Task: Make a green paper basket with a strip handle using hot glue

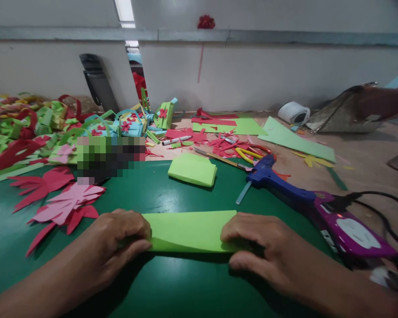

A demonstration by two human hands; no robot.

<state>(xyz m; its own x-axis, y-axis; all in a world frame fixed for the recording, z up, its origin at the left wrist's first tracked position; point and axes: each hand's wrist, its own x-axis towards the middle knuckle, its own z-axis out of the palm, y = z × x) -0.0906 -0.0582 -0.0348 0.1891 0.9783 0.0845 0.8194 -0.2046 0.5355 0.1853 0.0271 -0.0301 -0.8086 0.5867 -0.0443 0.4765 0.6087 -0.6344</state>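
A folded sheet of light green paper (189, 230) lies across the green mat (166, 287) in front of me. My left hand (122, 240) grips its left end, thumb at the near edge and fingers curled over the top. At the opposite end, my right hand (262, 247) holds the sheet in the same way, with its thumb low at the near side. The near edge of the paper bends up in a fold. Just beyond it rests a folded light green paper piece (192, 171). The ends of the sheet are partly hidden under my fingers.
Right of the mat lie a blue glue gun (278, 181), a purple power strip (354, 229) and yellow-handled scissors (248, 154). Pink and red paper cutouts (66, 203) sit on the left. Behind are heaped paper crafts (26, 128), a black bottle (99, 81) and a bag (354, 108).
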